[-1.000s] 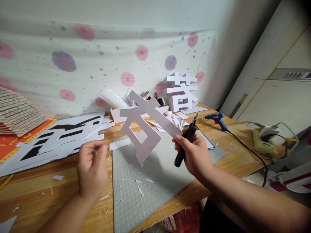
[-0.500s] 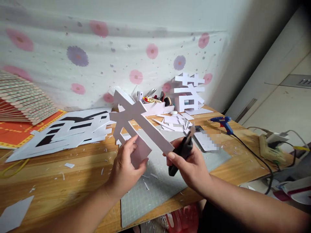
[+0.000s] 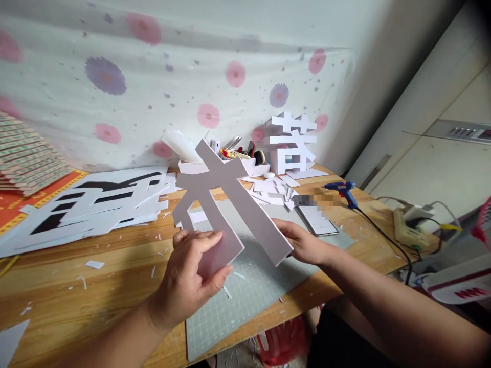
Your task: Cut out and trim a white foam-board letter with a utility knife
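Observation:
A white foam-board cutout (image 3: 224, 176), shaped like strokes of a Chinese character, is raised above the green cutting mat (image 3: 218, 319). My left hand (image 3: 192, 271) grips its lower left leg between thumb and fingers. Behind the lower right leg is my right hand (image 3: 301, 243), its fingertips largely hidden by the board. Only a dark sliver of the black utility knife shows under that hand; its blade is out of sight.
White paper scraps (image 3: 270, 189) and a phone (image 3: 316, 217) lie behind the mat. A finished white character (image 3: 293, 145) stands at the back. The blue glue gun (image 3: 341, 191) with its cord is right; printed sheets (image 3: 103, 204) lie left.
My right hand has moved behind the cutout's right leg, taking the utility knife almost wholly out of sight. The cutout has turned slightly and its right leg reaches lower. My view has shifted a little.

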Demonstrator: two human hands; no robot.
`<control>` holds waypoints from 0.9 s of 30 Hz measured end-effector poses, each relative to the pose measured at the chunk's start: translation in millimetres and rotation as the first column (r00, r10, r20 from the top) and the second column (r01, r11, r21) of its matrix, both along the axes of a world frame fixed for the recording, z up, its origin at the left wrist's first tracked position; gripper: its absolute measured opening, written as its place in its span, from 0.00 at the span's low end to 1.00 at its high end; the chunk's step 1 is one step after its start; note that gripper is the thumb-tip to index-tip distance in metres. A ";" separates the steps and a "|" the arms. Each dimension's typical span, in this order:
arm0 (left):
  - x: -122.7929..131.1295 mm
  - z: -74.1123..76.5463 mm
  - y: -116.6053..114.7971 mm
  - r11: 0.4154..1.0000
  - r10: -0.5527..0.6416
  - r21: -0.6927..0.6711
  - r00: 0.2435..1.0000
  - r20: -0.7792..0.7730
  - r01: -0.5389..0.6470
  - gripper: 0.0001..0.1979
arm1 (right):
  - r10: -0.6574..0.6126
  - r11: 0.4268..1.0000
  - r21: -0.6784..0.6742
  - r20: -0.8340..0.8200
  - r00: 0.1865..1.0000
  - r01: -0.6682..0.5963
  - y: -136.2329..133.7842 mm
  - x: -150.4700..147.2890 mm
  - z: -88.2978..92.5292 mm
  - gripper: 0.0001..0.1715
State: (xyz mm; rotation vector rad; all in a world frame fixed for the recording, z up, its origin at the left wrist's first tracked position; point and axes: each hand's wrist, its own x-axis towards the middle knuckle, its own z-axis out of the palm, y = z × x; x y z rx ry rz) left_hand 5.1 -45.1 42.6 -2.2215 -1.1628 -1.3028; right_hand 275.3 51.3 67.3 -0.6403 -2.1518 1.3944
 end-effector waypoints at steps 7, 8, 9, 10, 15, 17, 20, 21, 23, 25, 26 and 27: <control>2.8 -3.7 1.6 0.979 -0.200 -0.040 0.978 -0.068 0.197 0.18 | -0.029 0.999 0.020 -0.008 1.000 0.030 -7.3 -10.4 -2.6 0.39; 3.0 -4.5 1.5 0.976 -0.213 -0.052 0.974 -0.075 0.209 0.18 | -0.011 1.000 0.021 -0.017 1.000 0.011 -9.0 -12.4 -2.5 0.38; 3.2 -5.2 1.4 0.973 -0.227 -0.061 0.970 -0.083 0.222 0.18 | 0.005 1.000 0.024 -0.032 0.999 -0.004 -10.7 -14.8 -2.1 0.36; 3.5 -5.9 1.4 0.970 -0.240 -0.066 0.967 -0.088 0.235 0.18 | 0.015 0.999 0.034 -0.051 0.999 -0.014 -12.2 -17.2 -1.4 0.35; 4.2 -5.8 2.6 0.958 -0.284 -0.076 0.954 -0.098 0.277 0.19 | 0.034 0.994 0.102 -0.077 0.996 -0.026 -15.5 -26.1 2.3 0.34; 4.2 -4.6 3.2 0.955 -0.295 -0.078 0.950 -0.103 0.287 0.18 | 0.044 0.993 0.108 -0.051 0.998 -0.039 -15.1 -26.9 1.8 0.36; 4.0 -3.3 3.7 0.946 -0.320 -0.086 0.945 -0.073 0.313 0.20 | 0.053 0.990 0.129 -0.026 0.998 -0.049 -14.5 -26.7 -0.9 0.38; 3.9 -3.1 3.7 0.943 -0.326 -0.093 0.943 -0.058 0.320 0.21 | 0.052 0.990 0.135 -0.021 0.998 -0.048 -14.4 -26.5 -2.0 0.39; 3.5 -3.4 3.5 0.936 -0.341 -0.107 0.939 -0.040 0.335 0.23 | 0.046 0.989 0.142 -0.015 0.999 -0.043 -14.6 -26.1 -3.9 0.39; 2.5 -4.0 3.0 0.932 -0.351 -0.113 0.936 -0.036 0.345 0.23 | 0.037 0.990 0.135 -0.005 0.999 -0.036 -15.8 -25.7 -4.9 0.39; 1.8 -4.3 2.8 0.932 -0.349 -0.114 0.937 -0.030 0.344 0.23 | 0.031 0.991 0.133 0.000 1.000 -0.031 -16.9 -25.4 -4.7 0.39; 1.0 -4.5 2.7 0.935 -0.340 -0.118 0.940 -0.020 0.335 0.23 | 0.032 0.990 0.137 0.004 0.999 -0.032 -18.2 -25.2 -4.2 0.39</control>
